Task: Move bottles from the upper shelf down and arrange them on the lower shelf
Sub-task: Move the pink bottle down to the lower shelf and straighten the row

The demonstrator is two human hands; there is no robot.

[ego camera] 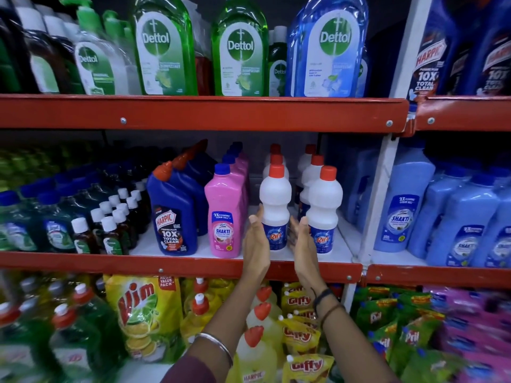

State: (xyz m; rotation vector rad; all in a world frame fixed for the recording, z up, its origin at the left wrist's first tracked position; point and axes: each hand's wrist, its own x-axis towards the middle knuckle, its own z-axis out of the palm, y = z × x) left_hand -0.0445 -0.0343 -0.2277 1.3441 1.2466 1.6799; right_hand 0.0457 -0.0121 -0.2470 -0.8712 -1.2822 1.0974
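Observation:
A white bottle with a red cap and blue label (275, 200) stands upright at the front of the middle shelf (177, 265). My left hand (255, 239) is against its left side with flat fingers. My right hand (301, 239) is just off its right side, fingers straight and apart; whether it touches is unclear. A second white bottle (324, 208) stands right beside my right hand, with more of the same behind. On the upper shelf (204, 111) stand two tall green bottles (240, 48) and a blue one (329, 48).
Left of the white bottles stand a pink bottle (225, 214) and dark blue bottles (172, 214). Small brown bottles (110, 225) fill the left. Light blue bottles (409, 205) sit beyond a white upright post (376, 205). Yellow pouches and bottles (143, 310) fill the shelf below.

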